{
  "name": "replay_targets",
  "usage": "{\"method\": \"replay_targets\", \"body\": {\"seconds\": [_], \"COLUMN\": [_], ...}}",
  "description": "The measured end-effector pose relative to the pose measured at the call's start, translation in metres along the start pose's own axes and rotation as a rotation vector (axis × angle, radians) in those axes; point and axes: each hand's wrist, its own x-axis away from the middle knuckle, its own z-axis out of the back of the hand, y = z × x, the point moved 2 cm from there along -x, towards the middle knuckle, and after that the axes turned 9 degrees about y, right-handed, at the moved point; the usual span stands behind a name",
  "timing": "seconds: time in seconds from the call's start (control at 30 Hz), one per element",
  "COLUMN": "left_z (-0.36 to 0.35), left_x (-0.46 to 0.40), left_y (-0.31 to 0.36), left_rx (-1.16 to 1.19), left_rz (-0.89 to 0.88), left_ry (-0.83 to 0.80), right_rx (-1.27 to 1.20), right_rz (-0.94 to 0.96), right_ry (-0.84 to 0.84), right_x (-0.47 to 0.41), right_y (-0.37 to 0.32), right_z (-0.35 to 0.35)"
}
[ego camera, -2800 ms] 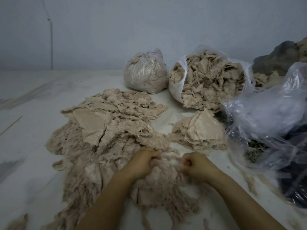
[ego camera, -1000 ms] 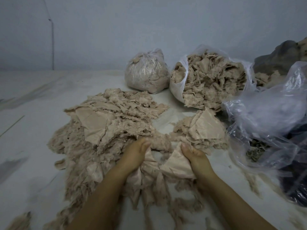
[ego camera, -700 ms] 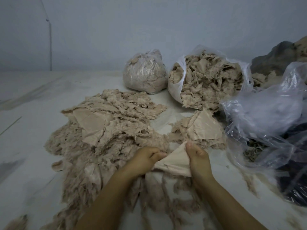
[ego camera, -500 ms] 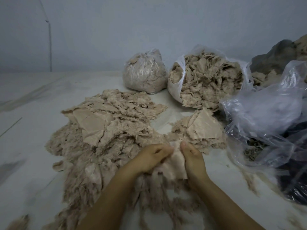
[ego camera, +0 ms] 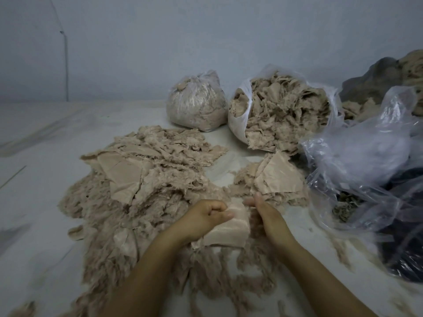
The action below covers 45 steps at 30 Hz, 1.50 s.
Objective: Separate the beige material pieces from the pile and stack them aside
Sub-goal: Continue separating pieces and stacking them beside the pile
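Both hands grip one beige piece (ego camera: pixel 225 227) over the pile (ego camera: pixel 146 202).
Left hand (ego camera: pixel 203 217) and right hand (ego camera: pixel 263 213) pinch it; tangled fibres may drag along.

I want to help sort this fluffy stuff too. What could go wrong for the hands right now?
1. The left hand and right hand grip one smooth beige piece with frayed strands hanging under it; lifting may drag tangled fluff along.
2. The small stack lies almost touching the big pile, so the two could mix again.
3. The loose clear bag beside the stack might slump onto it.
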Motion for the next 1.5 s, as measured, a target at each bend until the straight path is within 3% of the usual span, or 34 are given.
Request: {"method": "replay_targets", "body": {"seconds": [0.1,0.2,0.4,0.57,0.67,0.77,0.9,0.97,1.3,1.37,1.5], "left_z": [0.001,0.019,0.021,0.033,0.026,0.009,-0.005,-0.006,0.011,0.008,-0.018], "left_x": [0.001,-0.001,-0.004,-0.006,-0.006,-0.007,-0.009,-0.008,-0.009,-0.007,-0.012], "left_y": [0.002,0.001,0.002,-0.003,0.003,0.007,0.001,-0.005,-0.028,-0.024,-0.013], "left_rx": [0.040,0.158,0.119,0.213,0.195,0.158,0.116,0.095,-0.001,0.079,0.253], "left_rz": [-0.010,-0.021,-0.085,-0.079,-0.094,-0.118,-0.142,-0.122,-0.071,-0.040,0.137], "left_ry": [0.099,0.313,0.296,0.489,0.364,0.235,0.283,0.305,0.454,0.395,0.096], "right_rx": [-0.143,0.084,0.623,0.851,0.753,0.351,-0.105,-0.171,-0.199,-0.183,-0.245], "right_rz": [0.027,0.159,0.256,0.176,0.164,0.154,0.194,0.246,0.257,0.239,0.198], "right_ry": [-0.085,0.042,-0.551,-0.738,-0.558,-0.245,0.035,0.129,0.273,0.214,0.063], "right_x": [0.002,0.000,0.017,0.011,0.006,0.003,0.003,-0.003,-0.030,-0.035,-0.032], "right_y": [-0.005,-0.001,0.007,-0.005,-0.014,-0.026,-0.029,-0.028,-0.030,-0.035,-0.041], "right_z": [-0.005,0.004,0.012,0.043,0.039,0.015,-0.017,-0.018,0.008,0.008,-0.006]}}
